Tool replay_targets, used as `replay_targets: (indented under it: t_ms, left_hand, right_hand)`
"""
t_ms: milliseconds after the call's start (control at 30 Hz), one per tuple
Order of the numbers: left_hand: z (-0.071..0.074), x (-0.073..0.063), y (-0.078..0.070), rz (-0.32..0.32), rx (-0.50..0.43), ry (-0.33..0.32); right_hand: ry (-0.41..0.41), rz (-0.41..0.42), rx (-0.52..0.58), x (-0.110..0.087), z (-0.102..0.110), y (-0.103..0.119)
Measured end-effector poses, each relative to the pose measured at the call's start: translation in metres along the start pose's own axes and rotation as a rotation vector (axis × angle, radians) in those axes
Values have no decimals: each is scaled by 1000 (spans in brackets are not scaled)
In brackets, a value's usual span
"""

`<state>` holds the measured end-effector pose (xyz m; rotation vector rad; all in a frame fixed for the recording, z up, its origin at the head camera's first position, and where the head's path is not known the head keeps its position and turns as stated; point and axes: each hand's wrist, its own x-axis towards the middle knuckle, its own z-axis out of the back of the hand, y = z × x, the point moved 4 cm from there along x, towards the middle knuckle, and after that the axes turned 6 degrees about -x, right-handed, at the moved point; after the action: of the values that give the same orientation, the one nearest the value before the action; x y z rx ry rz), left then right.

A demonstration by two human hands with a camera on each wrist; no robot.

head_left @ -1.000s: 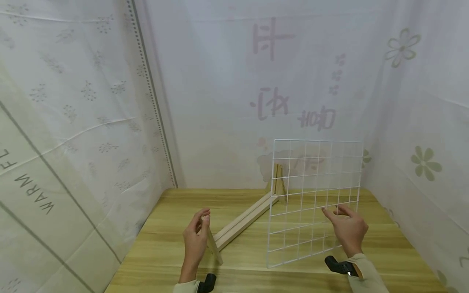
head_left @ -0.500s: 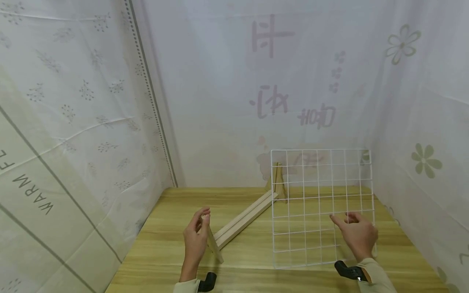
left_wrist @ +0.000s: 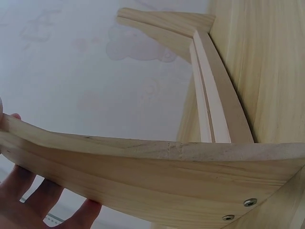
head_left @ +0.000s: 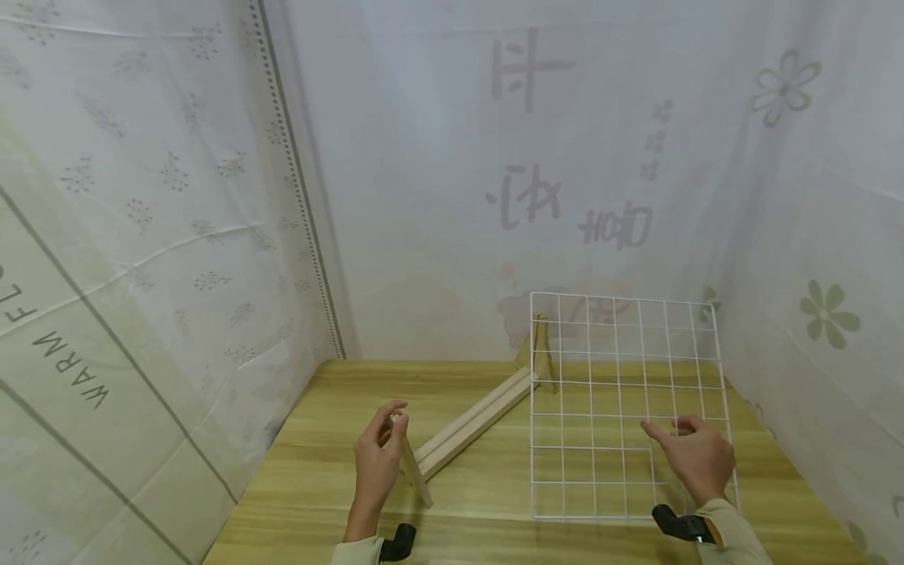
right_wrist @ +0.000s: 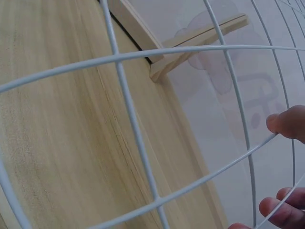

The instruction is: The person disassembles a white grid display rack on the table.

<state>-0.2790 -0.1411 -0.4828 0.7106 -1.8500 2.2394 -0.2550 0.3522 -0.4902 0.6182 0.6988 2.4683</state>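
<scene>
My left hand (head_left: 377,457) grips the upper end of the near upright of a pale wooden stand (head_left: 475,424). In the left wrist view the curved wooden side piece (left_wrist: 157,179) shows two metal screws, with fingertips (left_wrist: 88,212) along its edge. A grooved double rail (left_wrist: 217,90) runs from it to the far upright (head_left: 542,353). To the right, my right hand (head_left: 699,461) pinches a white wire grid panel (head_left: 618,384) by a wire, thumb and fingers on either side. The panel is upright, and its left edge overlaps the far upright in the head view.
The wood-grain table (head_left: 339,392) carries the stand. Printed fabric sheets (head_left: 417,196) hang behind it and along both sides. Each wrist wears a black camera mount (head_left: 399,543).
My right hand has moved right and slightly down with the wire grid panel, which has turned to face the head camera more squarely. My left hand keeps its hold on the stand.
</scene>
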Motion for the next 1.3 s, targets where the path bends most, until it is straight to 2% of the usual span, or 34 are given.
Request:
replay_targets:
  t_ms: [267,600,867,1100,1300]
  left_hand:
    - [2,0,-3,-8,-14,25]
    - [8,-7,-2,65,-19,44]
    - [9,-20,-7,67,-32,45]
    - [6,-33,-16,76,-2,29]
    - [5,-42,-24,88,35,37]
  right_hand:
    - [70,-11,-67,3,-3,-8]
    - [144,-20,-120,7,-6,-14]
    - [189,1,-160,11,-10,-17]
    - [213,28,-185,13,-14,-20]
    - [269,14,-175,13,-17,-23]
